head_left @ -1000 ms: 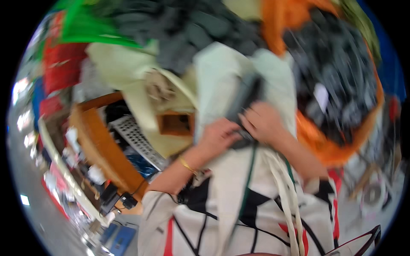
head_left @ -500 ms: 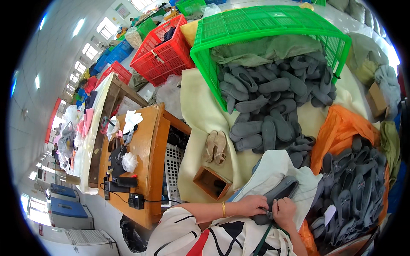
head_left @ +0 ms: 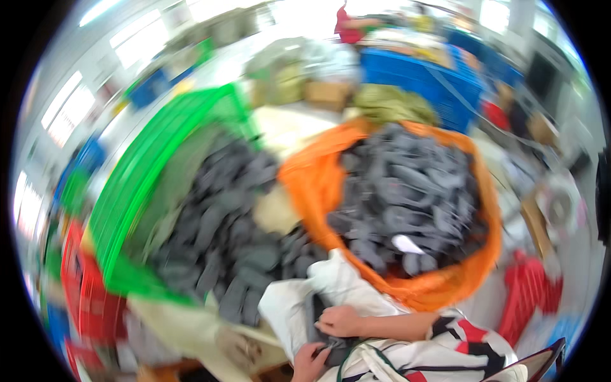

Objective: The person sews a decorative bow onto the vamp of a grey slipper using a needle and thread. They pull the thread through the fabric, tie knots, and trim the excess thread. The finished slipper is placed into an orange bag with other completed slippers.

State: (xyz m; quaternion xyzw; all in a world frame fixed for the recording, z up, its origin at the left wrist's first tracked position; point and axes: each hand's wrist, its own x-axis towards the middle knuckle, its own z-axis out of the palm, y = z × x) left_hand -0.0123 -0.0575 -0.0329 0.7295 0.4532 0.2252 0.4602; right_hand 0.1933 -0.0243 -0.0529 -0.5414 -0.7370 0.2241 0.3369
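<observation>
A dark grey flat shoe (head_left: 312,313) lies over a white cloth (head_left: 281,307) at my lap, its outline smeared by motion. My right hand (head_left: 342,320) reaches in from the right and is closed on the shoe's near part. Just below it my left hand (head_left: 310,361) is closed at the same end of the shoe, fingers curled. What the fingertips pinch is hidden. Beyond the cloth, an orange sack (head_left: 318,165) stands open, packed with dark grey shoes (head_left: 414,184). To the left a tipped green crate (head_left: 137,210) spills more grey shoes (head_left: 223,204).
Red crates (head_left: 86,286) stand at the far left. A large blue bin (head_left: 420,89) and an olive cloth bundle (head_left: 394,104) are behind the sack. A red plastic bag (head_left: 525,286) lies at the right. A pair of beige shoes (head_left: 238,347) sits on the cream cloth near the bottom.
My view has swung to the right, so the orange sack is now central and the green crate at left. The wooden table has left the view. Both hands stay on the grey shoe.
</observation>
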